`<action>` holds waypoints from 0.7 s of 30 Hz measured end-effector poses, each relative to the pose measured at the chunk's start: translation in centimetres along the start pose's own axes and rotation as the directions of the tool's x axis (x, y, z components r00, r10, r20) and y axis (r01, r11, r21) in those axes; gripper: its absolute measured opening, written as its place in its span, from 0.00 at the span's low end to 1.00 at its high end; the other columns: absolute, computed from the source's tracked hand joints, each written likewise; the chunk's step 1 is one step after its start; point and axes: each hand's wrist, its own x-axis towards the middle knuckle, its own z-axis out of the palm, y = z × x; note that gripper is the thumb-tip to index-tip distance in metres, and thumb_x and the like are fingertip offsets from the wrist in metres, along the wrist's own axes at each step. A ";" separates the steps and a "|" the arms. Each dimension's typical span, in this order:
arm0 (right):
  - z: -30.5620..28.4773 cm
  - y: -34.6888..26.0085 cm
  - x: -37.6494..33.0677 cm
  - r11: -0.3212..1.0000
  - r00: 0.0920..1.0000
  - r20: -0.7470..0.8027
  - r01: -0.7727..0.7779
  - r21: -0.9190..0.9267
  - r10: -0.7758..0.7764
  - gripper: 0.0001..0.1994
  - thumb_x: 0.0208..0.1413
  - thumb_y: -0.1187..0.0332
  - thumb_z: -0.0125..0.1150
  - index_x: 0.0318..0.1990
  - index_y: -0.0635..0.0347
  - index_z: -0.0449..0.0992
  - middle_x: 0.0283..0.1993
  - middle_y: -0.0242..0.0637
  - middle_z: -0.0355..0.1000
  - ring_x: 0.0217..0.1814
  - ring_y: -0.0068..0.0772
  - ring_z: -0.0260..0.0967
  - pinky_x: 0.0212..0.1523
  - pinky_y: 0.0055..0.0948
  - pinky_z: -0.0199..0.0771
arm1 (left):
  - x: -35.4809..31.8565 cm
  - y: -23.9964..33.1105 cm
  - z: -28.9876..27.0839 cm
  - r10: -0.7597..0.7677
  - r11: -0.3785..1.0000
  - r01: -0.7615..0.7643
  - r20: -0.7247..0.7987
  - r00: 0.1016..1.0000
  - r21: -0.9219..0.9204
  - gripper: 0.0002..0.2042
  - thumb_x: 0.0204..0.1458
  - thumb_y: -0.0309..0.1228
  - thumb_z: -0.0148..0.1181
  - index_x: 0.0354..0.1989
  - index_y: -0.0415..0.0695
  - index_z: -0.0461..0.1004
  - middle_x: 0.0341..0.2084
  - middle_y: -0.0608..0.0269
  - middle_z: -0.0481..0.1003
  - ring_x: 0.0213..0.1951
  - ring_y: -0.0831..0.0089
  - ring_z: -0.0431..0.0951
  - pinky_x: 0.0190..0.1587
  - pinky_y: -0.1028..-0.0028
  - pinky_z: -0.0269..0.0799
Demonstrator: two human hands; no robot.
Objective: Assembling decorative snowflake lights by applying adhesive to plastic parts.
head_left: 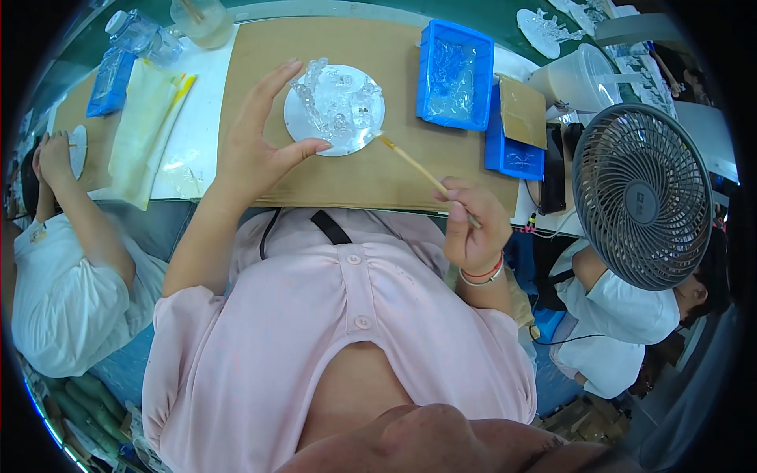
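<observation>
A white round disc (pixel 296 118) lies on the brown board, bearing several clear, glassy plastic pieces (pixel 341 98). My left hand (pixel 256 142) curves around the disc's left side, thumb and fingers spread wide apart. Its thumb tip is at the lower left rim, and a fingertip is near a clear piece standing up at the upper left. Between the fingers of my right hand (pixel 477 225) is a thin paintbrush (pixel 414 164) with a wooden handle. The brush slants up and left, its pale tip at the disc's lower right edge.
Blue trays (pixel 456 118) with clear pieces stand right of the brown board (pixel 371 180). A black fan (pixel 643 197) and a translucent jug (pixel 579 79) are further right. At left are a clear bottle (pixel 150 38) and yellowish bags (pixel 142 118). Co-workers sit on both sides.
</observation>
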 end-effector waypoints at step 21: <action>2.8 1.2 0.4 0.998 0.997 0.043 0.059 -0.032 -0.057 0.02 0.57 0.79 0.51 0.37 0.66 0.69 0.31 0.45 0.75 0.32 0.42 0.76 0.33 0.30 0.75 | 0.0 0.3 0.7 -0.031 0.996 0.033 -0.015 0.999 0.081 0.38 0.36 0.34 0.75 0.59 0.45 0.65 0.59 0.54 0.66 0.61 0.56 0.66 0.63 0.60 0.59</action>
